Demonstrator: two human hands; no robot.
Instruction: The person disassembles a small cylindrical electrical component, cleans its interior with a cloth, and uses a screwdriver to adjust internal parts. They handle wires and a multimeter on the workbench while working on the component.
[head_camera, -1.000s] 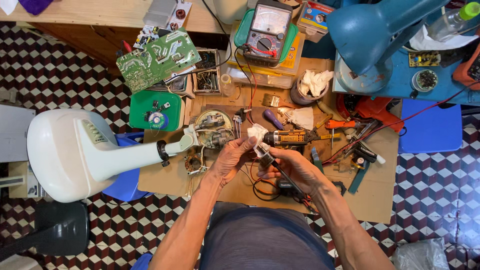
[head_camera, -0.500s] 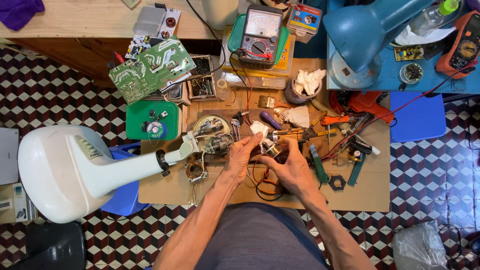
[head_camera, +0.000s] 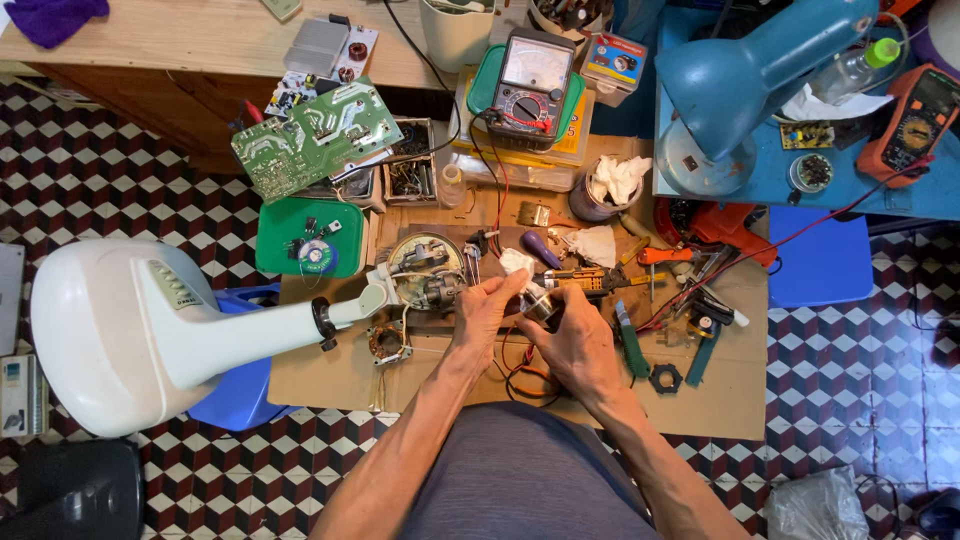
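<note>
My left hand and my right hand meet over a brown cardboard sheet, both closed on a small metal motor part. A bit of white cloth shows at my left fingertips. Just left of my hands lies an opened fan motor joined to a white fan stand that lies on its side. Red and black wires loop under my wrists.
A green circuit board, a green lid, an analog multimeter, a blue desk lamp, an orange meter and scattered hand tools surround the sheet. The floor is checkered tile.
My hands have stayed together on the small part, turning it slightly. The view has shifted, so everything sits a little lower in frame than before.
</note>
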